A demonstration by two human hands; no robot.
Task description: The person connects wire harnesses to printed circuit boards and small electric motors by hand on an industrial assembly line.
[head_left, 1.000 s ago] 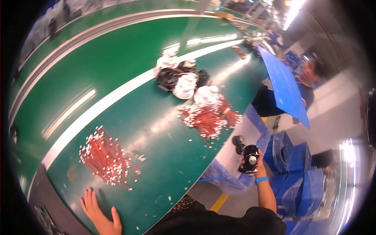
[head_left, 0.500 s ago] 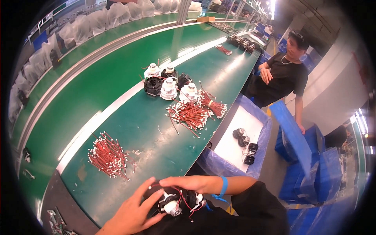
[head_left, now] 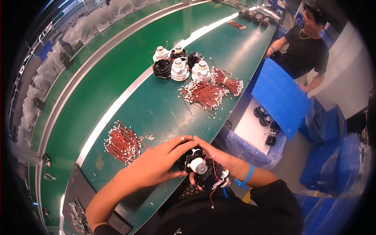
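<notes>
Motor assy (head_left: 199,166) gripped betw. both hands' fingers (head_left: 181,145).

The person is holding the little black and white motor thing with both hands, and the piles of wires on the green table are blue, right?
Not quite. The head view shows the wires are red, not blue. Both the left hand and right hand do hold the black and white motor part, by the green table.

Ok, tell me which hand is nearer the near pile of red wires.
Left. The left hand lies just right of the wire pile, almost touching it; the right hand is farther right, behind the motor.
</notes>
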